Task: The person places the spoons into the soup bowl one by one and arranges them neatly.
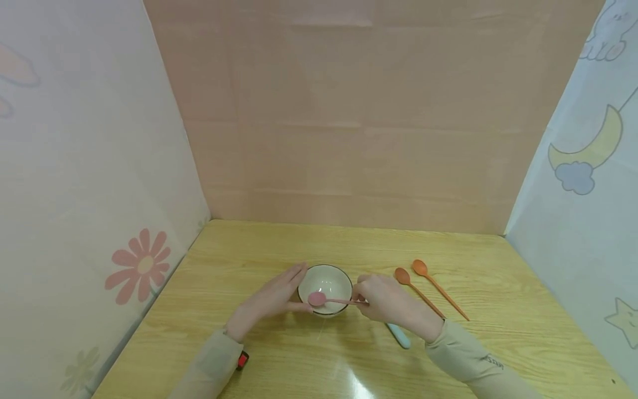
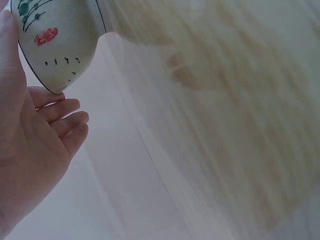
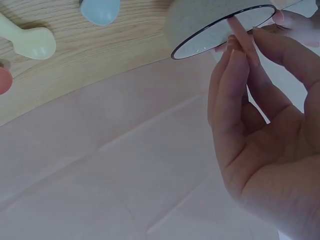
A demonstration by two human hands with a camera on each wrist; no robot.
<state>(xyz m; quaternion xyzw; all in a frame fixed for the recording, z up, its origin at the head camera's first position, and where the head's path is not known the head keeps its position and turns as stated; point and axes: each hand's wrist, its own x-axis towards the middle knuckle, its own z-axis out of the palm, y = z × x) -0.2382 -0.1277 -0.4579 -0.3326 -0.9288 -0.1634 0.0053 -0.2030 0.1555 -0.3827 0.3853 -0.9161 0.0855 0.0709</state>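
Observation:
A white bowl (image 1: 325, 281) with a dark rim sits on the table, its outside painted with a red and green pattern (image 2: 46, 36) in the left wrist view. My left hand (image 1: 274, 296) holds it from the left, thumb along the near rim and fingers at the far side. Between thumb and fingertips, my right hand (image 1: 381, 299) pinches the handle of a pink spoon (image 1: 317, 299). The spoon's head lies over the left part of the bowl's opening, its handle crossing to the right rim.
Two orange spoons (image 1: 420, 267) lie right of my right hand. A light blue handle (image 1: 399, 336) shows below that hand. In the right wrist view appear a blue spoon head (image 3: 101, 11), a pale yellow spoon (image 3: 36, 43) and a red one (image 3: 4, 80). A beige wall (image 1: 349, 122) stands behind the table.

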